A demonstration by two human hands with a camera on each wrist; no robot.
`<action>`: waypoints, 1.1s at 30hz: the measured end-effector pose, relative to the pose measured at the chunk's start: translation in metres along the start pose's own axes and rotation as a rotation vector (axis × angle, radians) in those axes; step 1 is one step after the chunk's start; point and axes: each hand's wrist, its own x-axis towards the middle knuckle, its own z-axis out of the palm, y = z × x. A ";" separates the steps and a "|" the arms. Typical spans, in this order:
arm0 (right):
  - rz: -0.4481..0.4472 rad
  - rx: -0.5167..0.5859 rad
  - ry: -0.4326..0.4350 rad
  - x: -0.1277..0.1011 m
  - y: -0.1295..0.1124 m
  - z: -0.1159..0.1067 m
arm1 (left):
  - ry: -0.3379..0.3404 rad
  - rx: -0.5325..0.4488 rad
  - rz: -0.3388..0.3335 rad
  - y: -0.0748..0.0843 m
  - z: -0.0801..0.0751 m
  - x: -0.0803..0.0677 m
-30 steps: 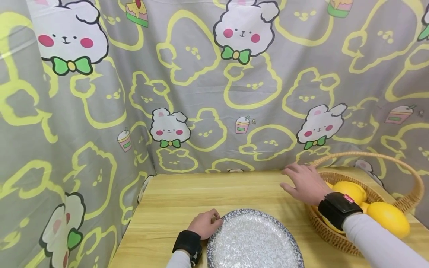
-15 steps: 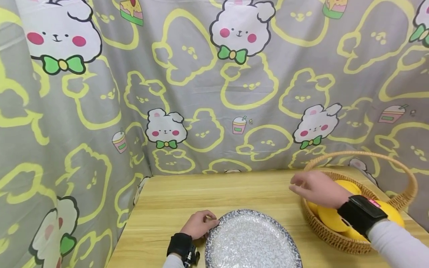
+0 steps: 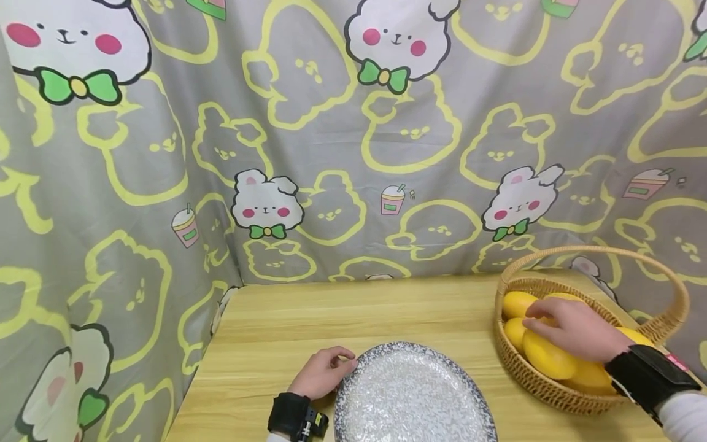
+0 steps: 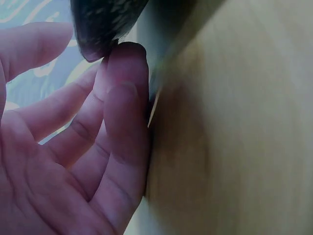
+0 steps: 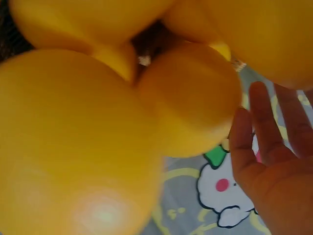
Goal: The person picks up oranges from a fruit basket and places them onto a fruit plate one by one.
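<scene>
A yellow fruit (image 3: 548, 357) lay among others in the wicker basket (image 3: 544, 393) at the right of the counter (image 3: 331, 313), its long axis slanting from far left to near right, its near end rounded. The right hand (image 3: 582, 328) hung palm down over it, fingers pointing left and slightly bent, its grip moderately wide and holding nothing, though contact was impossible to tell. Left of the basket, the left hand (image 3: 322, 371) rested on its side, half-bent fingers touching the rim of the round speckled plate (image 3: 411, 393), thumb apart, its grip loose.
</scene>
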 end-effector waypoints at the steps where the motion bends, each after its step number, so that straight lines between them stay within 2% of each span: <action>1: 0.003 -0.002 -0.004 -0.001 0.002 0.002 | -0.004 0.004 0.002 0.000 -0.001 0.000; 7: 0.023 0.043 -0.067 -0.012 0.008 0.013 | -0.010 0.013 0.010 0.000 -0.001 0.001; 11: 0.036 0.082 -0.056 -0.018 0.005 0.022 | -0.007 -0.012 0.016 -0.001 -0.001 0.001; 17: 0.079 0.112 0.018 -0.022 0.003 0.039 | -0.045 -0.039 0.039 -0.006 -0.004 -0.003; 25: 0.131 0.166 0.106 -0.027 0.005 0.051 | -0.040 -0.119 0.028 -0.009 -0.003 -0.004; 33: 0.217 0.202 0.278 -0.035 0.007 0.066 | -0.030 -0.156 0.026 -0.011 -0.005 -0.004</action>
